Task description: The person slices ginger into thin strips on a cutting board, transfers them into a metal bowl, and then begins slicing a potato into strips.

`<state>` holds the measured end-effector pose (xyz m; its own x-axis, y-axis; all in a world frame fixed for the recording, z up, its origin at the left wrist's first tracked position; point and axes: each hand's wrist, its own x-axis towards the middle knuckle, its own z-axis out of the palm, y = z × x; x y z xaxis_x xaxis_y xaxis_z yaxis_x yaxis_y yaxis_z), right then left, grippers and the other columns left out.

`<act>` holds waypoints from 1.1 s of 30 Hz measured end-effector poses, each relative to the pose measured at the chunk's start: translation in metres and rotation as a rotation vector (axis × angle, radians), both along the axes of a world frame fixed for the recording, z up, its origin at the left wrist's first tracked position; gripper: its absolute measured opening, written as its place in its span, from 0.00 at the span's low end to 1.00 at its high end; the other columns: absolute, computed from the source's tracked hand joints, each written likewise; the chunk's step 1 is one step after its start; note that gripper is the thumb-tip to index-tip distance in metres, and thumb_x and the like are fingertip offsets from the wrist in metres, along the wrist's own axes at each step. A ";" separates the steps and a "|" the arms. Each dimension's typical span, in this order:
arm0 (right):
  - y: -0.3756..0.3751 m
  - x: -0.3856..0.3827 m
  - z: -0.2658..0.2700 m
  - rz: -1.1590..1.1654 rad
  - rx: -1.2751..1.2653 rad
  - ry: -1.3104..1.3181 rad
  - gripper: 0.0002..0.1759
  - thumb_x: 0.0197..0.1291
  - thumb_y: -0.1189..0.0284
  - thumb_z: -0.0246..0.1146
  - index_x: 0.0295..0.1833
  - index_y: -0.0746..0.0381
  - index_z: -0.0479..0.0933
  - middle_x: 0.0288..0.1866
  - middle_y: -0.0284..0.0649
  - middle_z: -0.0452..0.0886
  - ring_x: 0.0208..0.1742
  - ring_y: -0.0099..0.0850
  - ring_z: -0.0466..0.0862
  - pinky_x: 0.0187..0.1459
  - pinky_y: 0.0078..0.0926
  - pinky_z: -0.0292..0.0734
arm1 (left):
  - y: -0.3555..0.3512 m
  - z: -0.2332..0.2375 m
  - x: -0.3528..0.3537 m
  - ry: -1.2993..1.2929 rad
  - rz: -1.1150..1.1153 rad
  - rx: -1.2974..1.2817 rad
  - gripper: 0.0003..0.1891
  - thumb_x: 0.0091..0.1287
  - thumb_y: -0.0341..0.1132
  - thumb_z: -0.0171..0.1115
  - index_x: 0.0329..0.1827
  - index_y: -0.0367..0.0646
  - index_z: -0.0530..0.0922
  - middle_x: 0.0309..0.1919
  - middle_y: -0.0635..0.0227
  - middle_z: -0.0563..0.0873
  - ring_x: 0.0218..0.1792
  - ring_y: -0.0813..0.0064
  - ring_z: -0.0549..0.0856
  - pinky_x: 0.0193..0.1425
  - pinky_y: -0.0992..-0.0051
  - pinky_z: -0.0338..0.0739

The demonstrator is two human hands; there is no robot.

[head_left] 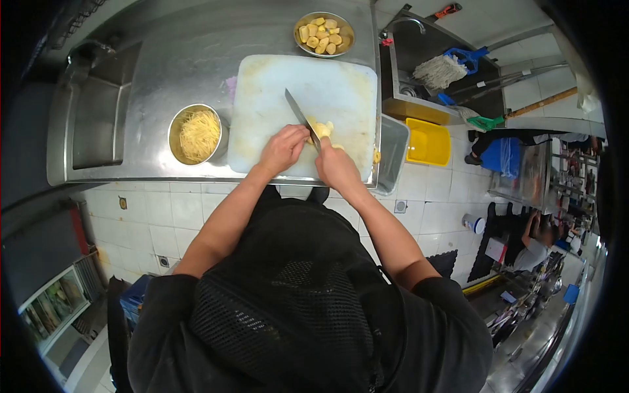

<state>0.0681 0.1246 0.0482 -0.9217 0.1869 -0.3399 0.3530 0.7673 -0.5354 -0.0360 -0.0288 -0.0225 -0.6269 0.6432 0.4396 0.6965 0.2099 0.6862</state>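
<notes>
My right hand (339, 168) is closed round the handle of a kitchen knife (298, 109), whose blade points away and to the left over a white cutting board (262, 85). Curled beside the blade, the fingers of my left hand (283, 152) press on a pale yellow piece, mostly hidden, that looks like peeled ginger. Cut pale yellow ginger (323, 129) lies against the blade's right side. Left of the board stands a round metal container (172, 139) of thin yellow shreds (200, 135). Behind the board, a metal bowl (300, 47) holds several peeled chunks (321, 34).
The steel counter (177, 72) has a sink (98, 124) at its left end. Right of it are a grey bin (393, 147), a yellow tub (428, 142) and a basin with a mop (440, 71). Another person (527, 245) is at far right, near a white bucket (473, 223).
</notes>
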 end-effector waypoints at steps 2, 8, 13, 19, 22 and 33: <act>0.003 -0.003 0.005 0.009 0.005 0.006 0.14 0.67 0.73 0.56 0.53 0.69 0.68 0.33 0.66 0.85 0.38 0.65 0.86 0.43 0.62 0.79 | -0.001 -0.001 0.002 -0.008 0.001 0.000 0.11 0.65 0.22 0.65 0.49 0.39 0.85 0.48 0.60 0.89 0.50 0.57 0.87 0.51 0.63 0.85; 0.015 0.032 0.061 0.051 0.006 -0.158 0.14 0.67 0.73 0.56 0.53 0.70 0.68 0.33 0.66 0.85 0.39 0.66 0.86 0.45 0.62 0.79 | 0.001 -0.004 0.002 -0.013 0.029 0.000 0.10 0.66 0.23 0.65 0.49 0.39 0.85 0.48 0.60 0.89 0.50 0.57 0.88 0.52 0.63 0.85; 0.011 0.027 0.025 0.057 -0.014 -0.123 0.13 0.68 0.73 0.56 0.53 0.70 0.68 0.33 0.67 0.84 0.39 0.66 0.86 0.45 0.63 0.78 | 0.001 -0.005 0.001 -0.006 0.029 0.010 0.10 0.66 0.23 0.65 0.49 0.40 0.85 0.48 0.60 0.89 0.49 0.56 0.88 0.52 0.63 0.85; 0.006 0.000 0.031 -0.003 -0.012 -0.034 0.12 0.68 0.74 0.56 0.51 0.70 0.68 0.32 0.68 0.83 0.38 0.66 0.85 0.42 0.62 0.78 | 0.001 -0.002 0.002 -0.035 0.037 -0.007 0.09 0.66 0.23 0.66 0.48 0.39 0.84 0.47 0.60 0.89 0.49 0.56 0.88 0.51 0.63 0.85; 0.015 0.026 0.054 0.048 -0.003 -0.116 0.11 0.68 0.74 0.56 0.50 0.70 0.68 0.32 0.67 0.83 0.37 0.65 0.85 0.41 0.62 0.78 | 0.001 -0.005 0.002 -0.009 0.034 0.006 0.09 0.66 0.23 0.66 0.48 0.40 0.84 0.48 0.60 0.89 0.49 0.56 0.87 0.51 0.63 0.85; 0.012 0.034 0.045 0.053 -0.022 -0.129 0.13 0.69 0.74 0.57 0.51 0.72 0.66 0.30 0.68 0.82 0.35 0.68 0.83 0.41 0.64 0.76 | 0.000 -0.002 0.002 -0.013 0.029 0.011 0.10 0.66 0.22 0.65 0.49 0.40 0.83 0.47 0.60 0.89 0.48 0.56 0.89 0.50 0.64 0.86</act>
<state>0.1018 0.1362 0.0933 -0.8786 0.1299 -0.4595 0.3789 0.7752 -0.5054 -0.0345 -0.0288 -0.0246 -0.6514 0.6198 0.4377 0.6808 0.2228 0.6977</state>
